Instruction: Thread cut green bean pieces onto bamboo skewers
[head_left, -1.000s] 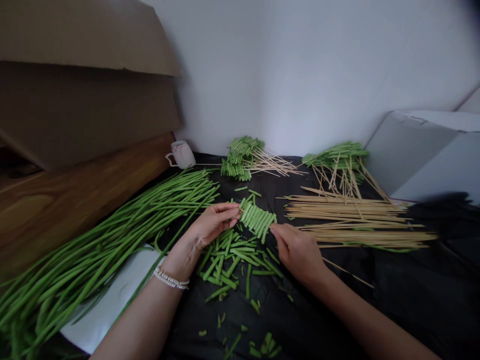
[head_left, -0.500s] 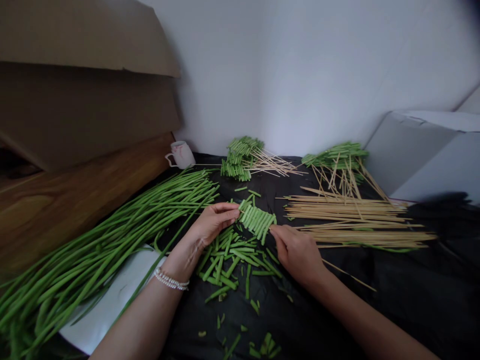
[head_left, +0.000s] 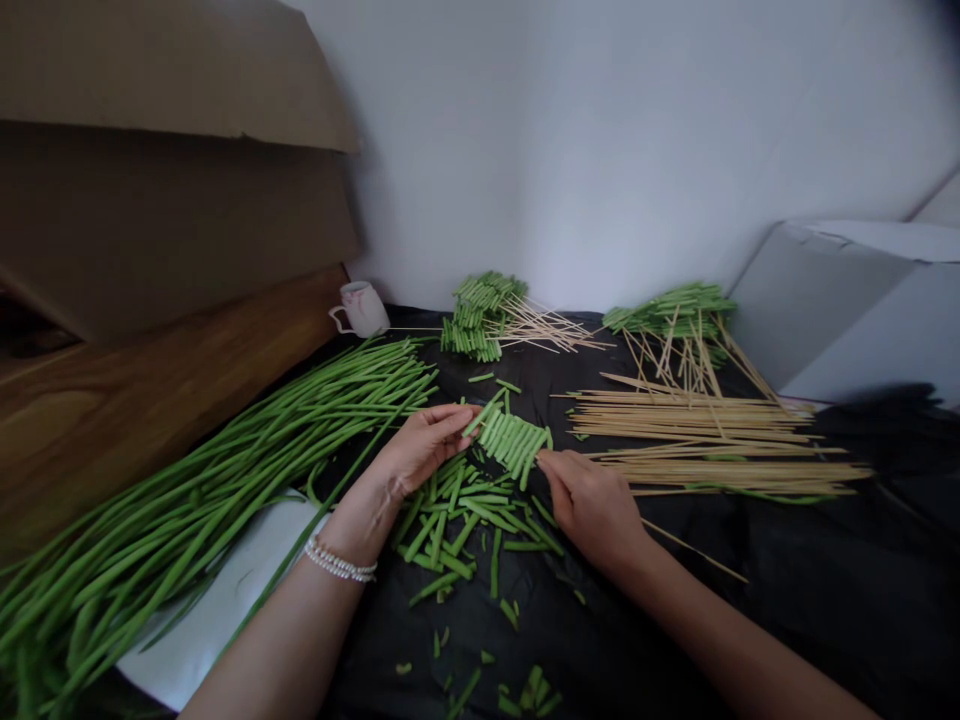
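Note:
My left hand (head_left: 431, 440) pinches a cut piece of green long bean (head_left: 486, 410) at the left end of a row of bean pieces (head_left: 514, 444). The pieces sit side by side, threaded crosswise on a skewer mostly hidden by them. My right hand (head_left: 592, 492) is closed round the skewer's other end, just right of the row; the stick inside the fist is hidden. Below both hands lies a loose heap of cut bean pieces (head_left: 487, 510) on black sheeting (head_left: 600, 640).
Long uncut beans (head_left: 247, 480) lie at left, partly over a white board (head_left: 217, 600). Bare bamboo skewers (head_left: 705, 420) lie at right. Filled skewers form a back-middle pile (head_left: 480, 310) and a back-right pile (head_left: 675, 308). A mug (head_left: 361, 308), cardboard box (head_left: 180, 200) and white box (head_left: 862, 310) stand around.
A bean piece now shows in my left fingers at the row's left end, where before they were at the stick's tip. My right hand has hardly moved.

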